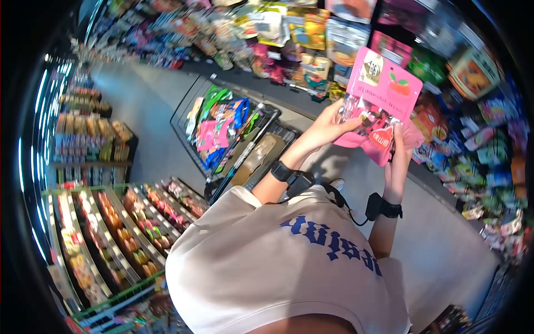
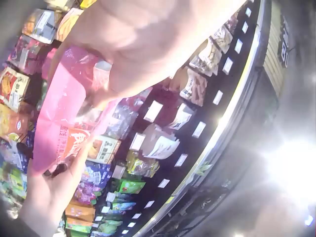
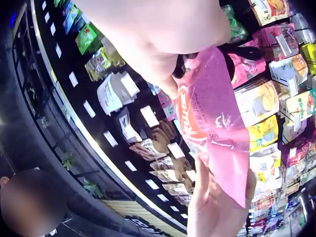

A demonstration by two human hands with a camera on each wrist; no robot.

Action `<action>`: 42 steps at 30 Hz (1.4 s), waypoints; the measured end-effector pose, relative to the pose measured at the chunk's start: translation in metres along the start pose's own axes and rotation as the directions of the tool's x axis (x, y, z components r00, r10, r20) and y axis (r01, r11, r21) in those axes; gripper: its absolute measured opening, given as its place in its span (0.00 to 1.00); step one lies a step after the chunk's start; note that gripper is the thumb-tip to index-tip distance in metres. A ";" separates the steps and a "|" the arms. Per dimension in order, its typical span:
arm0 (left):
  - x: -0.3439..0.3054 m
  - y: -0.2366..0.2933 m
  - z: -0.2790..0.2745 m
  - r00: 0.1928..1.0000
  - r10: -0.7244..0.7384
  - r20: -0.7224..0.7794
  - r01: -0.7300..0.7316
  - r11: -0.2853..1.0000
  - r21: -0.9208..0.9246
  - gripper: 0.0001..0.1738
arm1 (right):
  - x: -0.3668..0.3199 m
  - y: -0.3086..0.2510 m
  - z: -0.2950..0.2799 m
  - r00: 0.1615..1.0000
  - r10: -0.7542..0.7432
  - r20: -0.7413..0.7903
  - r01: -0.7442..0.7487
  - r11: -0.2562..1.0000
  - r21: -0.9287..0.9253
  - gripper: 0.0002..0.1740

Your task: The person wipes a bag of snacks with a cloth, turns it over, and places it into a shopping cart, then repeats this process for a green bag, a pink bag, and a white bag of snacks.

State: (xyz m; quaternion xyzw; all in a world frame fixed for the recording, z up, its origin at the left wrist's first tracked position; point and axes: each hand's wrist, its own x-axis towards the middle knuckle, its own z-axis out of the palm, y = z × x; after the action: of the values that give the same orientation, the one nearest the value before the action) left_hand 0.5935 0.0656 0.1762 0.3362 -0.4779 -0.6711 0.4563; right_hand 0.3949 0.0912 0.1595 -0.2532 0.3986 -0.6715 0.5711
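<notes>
A pink snack pouch (image 1: 384, 92) with a clear window and red label is held up between both hands in the head view. The left hand (image 1: 329, 127) pinches its left edge, thumb over the front. On the lower right edge, the right hand (image 1: 397, 158) grips it, thumb on the front. In the left wrist view the pouch (image 2: 59, 118) hangs between the left hand (image 2: 133, 44) above and the right hand (image 2: 54, 192) below. The right wrist view shows the pouch's side (image 3: 222, 123), the right hand (image 3: 163, 34) and the left hand (image 3: 215, 207); some fingers are hidden behind it.
Shelves of bagged snacks (image 1: 308, 28) run along the top and right. A shopping cart (image 1: 261, 119) with colourful packages (image 1: 214, 131) stands left of the hands. Tiered display racks (image 1: 130, 228) are at lower left. Grey floor (image 1: 445, 222) shows at right. Another person (image 3: 32, 202) appears in the right wrist view.
</notes>
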 end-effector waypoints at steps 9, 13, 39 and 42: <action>-0.097 0.056 -0.149 0.958 0.062 -0.278 -0.112 0.980 -0.165 0.19 | -0.027 0.085 0.138 0.956 0.101 0.277 0.062 0.849 -0.525 0.18; -0.131 0.050 -0.201 0.914 0.021 -0.406 -0.098 0.981 -0.170 0.19 | -0.037 0.121 0.187 0.921 0.209 0.328 0.007 0.834 -0.551 0.17; -0.121 -0.011 -0.272 0.796 0.003 -0.605 -0.219 0.933 -0.284 0.48 | -0.034 0.113 0.151 0.990 0.142 0.017 -0.121 0.894 -0.431 0.21; -0.087 -0.028 -0.260 0.721 -0.157 -0.675 -0.099 0.941 -0.325 0.42 | -0.017 0.105 0.099 0.971 0.233 -0.059 -0.236 0.880 -0.411 0.15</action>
State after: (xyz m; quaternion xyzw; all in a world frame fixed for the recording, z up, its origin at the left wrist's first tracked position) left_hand 0.8467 0.0632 0.0689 0.4862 -0.1448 -0.5755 0.6414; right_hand 0.5365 0.0803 0.1298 -0.3162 0.5620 -0.4981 0.5797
